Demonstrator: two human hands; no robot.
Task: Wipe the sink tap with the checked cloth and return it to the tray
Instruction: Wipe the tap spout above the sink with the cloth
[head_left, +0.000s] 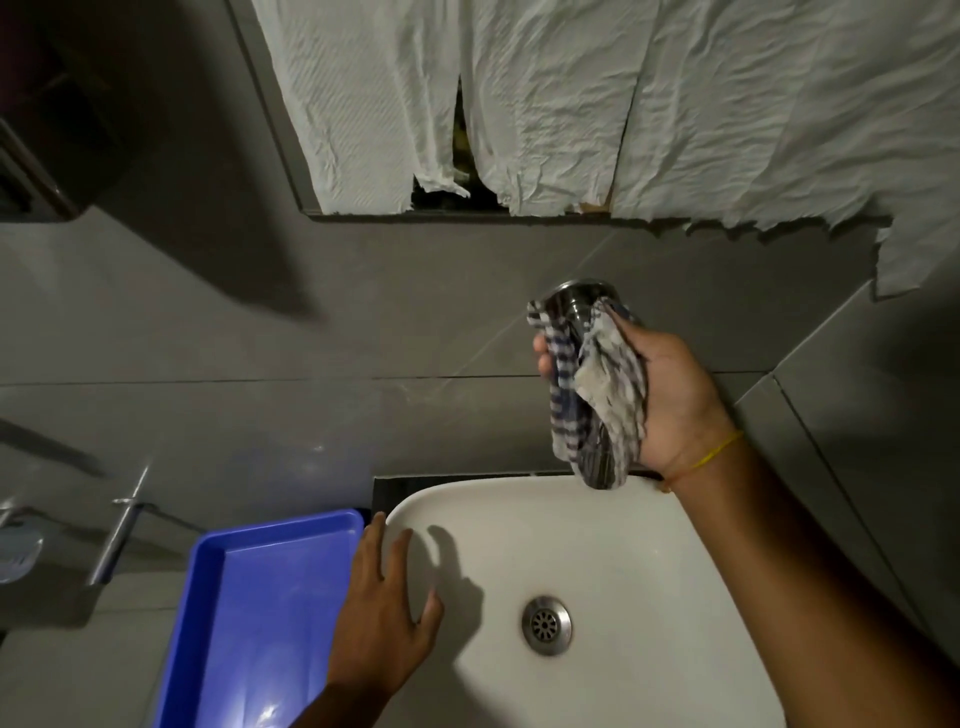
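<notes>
Grey wall tiles back the tap (581, 297) at centre right, where my right hand (670, 400) closes the checked cloth (597, 395) round it to rub, my left hand (387, 613) spread empty on the sink (649, 571) rim beside the blue tray (249, 597) for balance.

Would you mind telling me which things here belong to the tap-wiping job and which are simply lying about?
Part of the job:
checked cloth, in the right hand
tap
blue tray

Just there:
white sink
left hand
paper sheets
wall rail

Dim grey tiled wall (363, 312) w/ maybe paper-covered mirror (571, 104)
</notes>
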